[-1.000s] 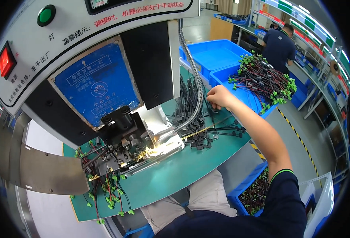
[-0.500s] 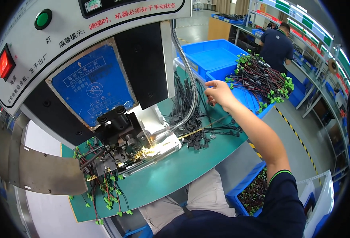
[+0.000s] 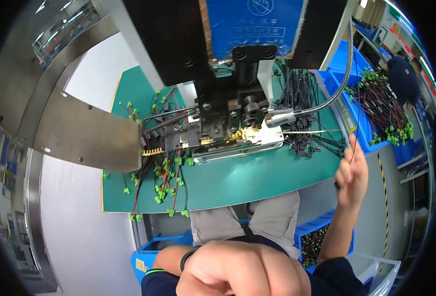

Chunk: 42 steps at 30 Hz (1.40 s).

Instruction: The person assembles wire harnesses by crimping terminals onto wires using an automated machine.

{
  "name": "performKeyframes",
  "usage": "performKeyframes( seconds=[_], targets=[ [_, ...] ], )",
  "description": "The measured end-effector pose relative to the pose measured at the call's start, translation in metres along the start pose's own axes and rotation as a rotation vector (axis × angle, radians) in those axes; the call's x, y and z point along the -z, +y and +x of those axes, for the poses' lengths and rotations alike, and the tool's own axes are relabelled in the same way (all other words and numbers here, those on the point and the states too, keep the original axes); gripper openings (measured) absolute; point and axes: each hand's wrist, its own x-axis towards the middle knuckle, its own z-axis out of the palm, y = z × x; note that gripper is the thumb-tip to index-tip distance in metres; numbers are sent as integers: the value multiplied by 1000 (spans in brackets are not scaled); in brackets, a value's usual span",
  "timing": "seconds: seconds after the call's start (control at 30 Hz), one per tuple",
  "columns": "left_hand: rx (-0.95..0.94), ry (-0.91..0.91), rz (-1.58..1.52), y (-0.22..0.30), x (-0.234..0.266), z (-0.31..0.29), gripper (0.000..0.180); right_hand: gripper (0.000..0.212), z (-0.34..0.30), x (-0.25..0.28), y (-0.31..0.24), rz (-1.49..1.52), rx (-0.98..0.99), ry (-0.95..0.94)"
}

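My right hand is raised past the right end of the green table. Its fingers are closed on a thin black wire that runs upward from them. Very close at the bottom of the view, my left hand is curled, with a dark band on its wrist; anything inside its fingers is hidden. On the table stands a crimping press with a lit work area and a gold terminal strip. Black wires with black connectors lie to its right.
Wires with green connectors hang over the table's left front. Blue bins with similar wires stand at the right, another bin below. A bent metal guard juts at left. A co-worker is at the far right.
My view has swung so the press sits further right. My right hand has drawn back from the black wires with one wire in it. My left hand has come into view at the bottom.
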Motion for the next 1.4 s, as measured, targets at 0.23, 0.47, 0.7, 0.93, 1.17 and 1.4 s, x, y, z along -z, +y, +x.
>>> performKeyframes(
  seconds=[0.23, 0.47, 0.7, 0.93, 1.17, 1.4],
  targets=[
    [37, -329, -45, -4, 2, -21, 14, 28, -58, -11, 27, 109, -44, 88],
    [391, 1021, 1581, 93, 15, -130, 4, 17, -79, -3, 42, -55, 39, 56],
    [343, 513, 3000, 186, 82, -120, 16, 11, -96, -23, 87, -375, -289, -374],
    [317, 300, 3175, 200, 103, -121, 14, 10, -96, -33, 88, -534, -446, -434],
    [149, 1075, 2017, 150, 38, -127, 12, 12, -101, -37, 94, -578, -570, -556],
    [408, 979, 1654, 118, 35, -150, 12, 33, -101, -120, 148, -215, -676, -671]
  ],
)
